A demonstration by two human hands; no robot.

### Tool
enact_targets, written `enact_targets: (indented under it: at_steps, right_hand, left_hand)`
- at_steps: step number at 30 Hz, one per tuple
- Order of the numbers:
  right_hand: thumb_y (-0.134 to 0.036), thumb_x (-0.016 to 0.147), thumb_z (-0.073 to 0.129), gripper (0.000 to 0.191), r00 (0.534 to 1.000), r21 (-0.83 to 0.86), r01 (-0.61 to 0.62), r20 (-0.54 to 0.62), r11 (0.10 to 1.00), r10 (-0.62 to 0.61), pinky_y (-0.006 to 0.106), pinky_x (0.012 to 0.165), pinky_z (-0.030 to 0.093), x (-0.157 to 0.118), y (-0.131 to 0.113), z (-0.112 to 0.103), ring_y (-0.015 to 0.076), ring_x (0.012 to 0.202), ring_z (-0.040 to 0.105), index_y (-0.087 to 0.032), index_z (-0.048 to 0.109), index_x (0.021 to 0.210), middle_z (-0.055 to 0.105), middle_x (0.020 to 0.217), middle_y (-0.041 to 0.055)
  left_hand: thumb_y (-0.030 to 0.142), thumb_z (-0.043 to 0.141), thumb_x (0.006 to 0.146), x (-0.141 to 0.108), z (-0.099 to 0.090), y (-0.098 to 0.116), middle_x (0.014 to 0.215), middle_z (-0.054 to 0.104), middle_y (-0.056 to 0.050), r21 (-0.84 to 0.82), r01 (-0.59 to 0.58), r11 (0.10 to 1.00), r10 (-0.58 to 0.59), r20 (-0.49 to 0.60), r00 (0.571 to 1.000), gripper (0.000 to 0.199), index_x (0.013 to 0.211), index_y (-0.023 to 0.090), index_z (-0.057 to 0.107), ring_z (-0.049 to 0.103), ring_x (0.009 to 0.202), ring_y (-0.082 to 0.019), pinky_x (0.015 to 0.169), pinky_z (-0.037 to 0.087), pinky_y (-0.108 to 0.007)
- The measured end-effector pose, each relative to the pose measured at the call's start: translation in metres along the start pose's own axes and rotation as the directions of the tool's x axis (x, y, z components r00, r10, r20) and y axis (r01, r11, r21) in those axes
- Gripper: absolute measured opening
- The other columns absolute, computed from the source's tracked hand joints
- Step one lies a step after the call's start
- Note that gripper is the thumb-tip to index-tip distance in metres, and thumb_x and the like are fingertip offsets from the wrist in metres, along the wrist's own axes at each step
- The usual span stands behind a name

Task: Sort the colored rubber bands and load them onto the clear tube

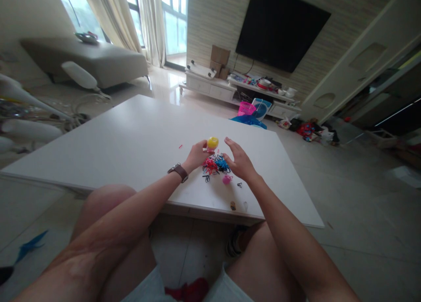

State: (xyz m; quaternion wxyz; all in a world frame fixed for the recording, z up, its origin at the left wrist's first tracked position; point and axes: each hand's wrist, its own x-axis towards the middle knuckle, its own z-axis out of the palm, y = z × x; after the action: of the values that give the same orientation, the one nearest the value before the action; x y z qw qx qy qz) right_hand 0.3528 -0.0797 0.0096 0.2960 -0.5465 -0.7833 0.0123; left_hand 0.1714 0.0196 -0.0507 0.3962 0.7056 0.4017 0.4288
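Observation:
My left hand (pixel 197 155), with a dark watch on its wrist, is closed on a small round yellow and pink thing (pixel 212 143), held a little above the white table (pixel 131 139). Its exact kind is too small to tell. My right hand (pixel 239 159) is open just to the right, thumb and fingers apart and nothing between them. Below and between the hands lies a pile of small red, blue and black bands or clips (pixel 212 165). A small round pink thing (pixel 226 179) lies at the pile's near side.
Near the table's front edge lie a small brown thing (pixel 233 205) and a small clear thing (pixel 245 206). A pink basket (pixel 246 109) stands beyond the far edge, before a low white TV cabinet (pixel 210 88). My knees are under the front edge.

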Motion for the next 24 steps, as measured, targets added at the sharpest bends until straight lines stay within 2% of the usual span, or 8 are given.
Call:
enact_targets:
  at_steps: [7, 20, 24]
  right_hand:
    - [-0.031, 0.096, 0.050, 0.054, 1.000, -0.005, -0.009, 0.010, 1.000, 0.009, 0.051, 0.119, 0.036, -0.0005, 0.0004, 0.0000, 0.0258, 0.144, 0.041, -0.020, 0.042, 0.149, 0.046, 0.154, 0.0123]
    - [-0.033, 0.096, 0.050, 0.054, 1.000, 0.017, -0.017, 0.025, 1.000, 0.017, 0.053, 0.119, 0.036, -0.0010, 0.0022, 0.0001, 0.0268, 0.144, 0.041, -0.022, 0.043, 0.149, 0.046, 0.154, 0.0120]
    - [-0.033, 0.097, 0.050, 0.054, 1.000, 0.015, -0.021, 0.023, 1.000, 0.021, 0.053, 0.119, 0.036, -0.0012, 0.0017, 0.0000, 0.0269, 0.144, 0.041, -0.022, 0.043, 0.149, 0.046, 0.154, 0.0118]
  left_hand:
    - [0.025, 0.076, 0.070, 0.0020, -0.0025, 0.0016, 0.095, 0.074, -0.006, -0.027, 0.004, 1.000, -0.005, -0.007, 1.000, 0.028, 0.095, 0.016, 0.069, 0.067, 0.090, -0.021, 0.084, 0.052, -0.035]
    - [0.029, 0.073, 0.075, 0.0042, -0.0057, 0.0041, 0.091, 0.074, -0.008, -0.053, 0.004, 0.999, -0.005, -0.018, 1.000, 0.023, 0.092, 0.014, 0.069, 0.068, 0.085, -0.021, 0.081, 0.053, -0.034]
    - [0.029, 0.076, 0.073, 0.0022, -0.0077, 0.0093, 0.096, 0.075, -0.008, -0.009, -0.053, 0.999, 0.053, -0.014, 0.999, 0.029, 0.097, 0.015, 0.070, 0.068, 0.088, -0.021, 0.083, 0.052, -0.034]
